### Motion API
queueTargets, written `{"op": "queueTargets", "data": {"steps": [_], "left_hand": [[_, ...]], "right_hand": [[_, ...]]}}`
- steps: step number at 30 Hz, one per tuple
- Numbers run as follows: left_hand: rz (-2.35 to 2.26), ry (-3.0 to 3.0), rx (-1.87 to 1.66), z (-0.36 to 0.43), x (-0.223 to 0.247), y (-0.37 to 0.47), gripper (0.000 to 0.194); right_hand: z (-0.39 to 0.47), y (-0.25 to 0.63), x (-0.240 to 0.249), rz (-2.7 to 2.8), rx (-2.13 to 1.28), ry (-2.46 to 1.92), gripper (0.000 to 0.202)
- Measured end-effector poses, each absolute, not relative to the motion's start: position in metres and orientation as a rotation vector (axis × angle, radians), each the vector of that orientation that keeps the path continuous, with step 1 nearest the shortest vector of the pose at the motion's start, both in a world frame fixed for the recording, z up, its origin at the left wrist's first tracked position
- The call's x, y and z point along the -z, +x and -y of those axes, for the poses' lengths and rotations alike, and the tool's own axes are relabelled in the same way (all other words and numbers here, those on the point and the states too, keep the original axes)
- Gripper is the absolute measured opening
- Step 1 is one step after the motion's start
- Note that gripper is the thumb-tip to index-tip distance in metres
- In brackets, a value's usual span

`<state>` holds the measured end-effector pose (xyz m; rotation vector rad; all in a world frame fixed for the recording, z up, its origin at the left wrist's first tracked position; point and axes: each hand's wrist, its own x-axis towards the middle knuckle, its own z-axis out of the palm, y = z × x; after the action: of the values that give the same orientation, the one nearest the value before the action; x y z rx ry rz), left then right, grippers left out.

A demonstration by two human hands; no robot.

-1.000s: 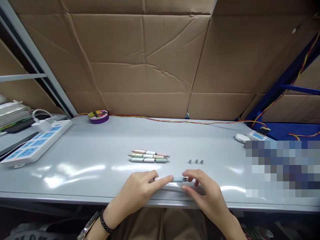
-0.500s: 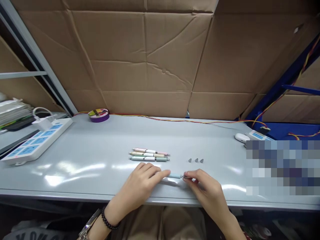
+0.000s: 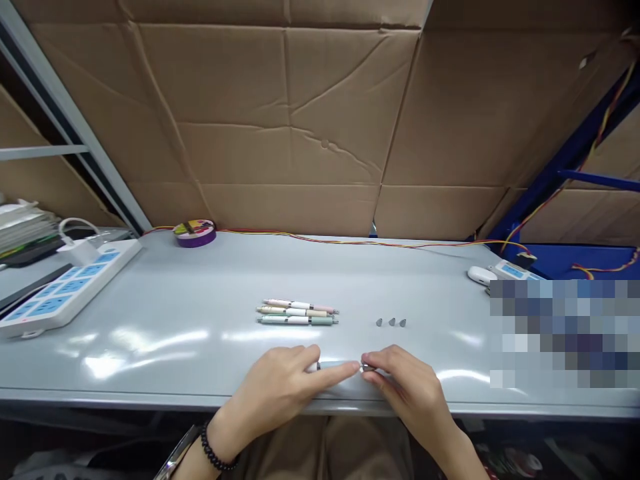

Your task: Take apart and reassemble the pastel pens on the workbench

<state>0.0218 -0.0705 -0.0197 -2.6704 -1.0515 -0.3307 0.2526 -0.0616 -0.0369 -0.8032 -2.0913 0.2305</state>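
Apparently, three tips (image 3: 392, 322) lay off three pens (image 3: 299, 312) near mid-frame, while at lower centre your left hand's (image 3: 280, 383) fingers held a fourth pen (image 3: 333, 365) and your right hand's (image 3: 417, 387) pinched its metal end (image 3: 369, 367), whether detached I couldn't tell.

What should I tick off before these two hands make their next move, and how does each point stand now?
1. Left hand has hold of the pale blue pen: ok.
2. Right hand has its fingertips on the metal tip: ok.
3. Metal tip fully separate from the pen: cannot tell, fingers partly cover it.
4. Three small grey cones lying apart from each other, untouched: ok.
5. Three other pens side by side, beyond the hands: ok.
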Motion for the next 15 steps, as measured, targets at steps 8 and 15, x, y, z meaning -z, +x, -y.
{"op": "queueTargets", "data": {"steps": [8, 15], "left_hand": [[1.064, -2.694, 0.403, 0.07, 0.023, 0.02, 0.052], [1.045, -2.68, 0.473, 0.068, 0.024, 0.017, 0.053]], "right_hand": [[0.064, 0.252, 0.038, 1.972, -0.215, -0.924, 0.011], [0.057, 0.274, 0.028, 1.647, -0.28, -1.241, 0.04]]}}
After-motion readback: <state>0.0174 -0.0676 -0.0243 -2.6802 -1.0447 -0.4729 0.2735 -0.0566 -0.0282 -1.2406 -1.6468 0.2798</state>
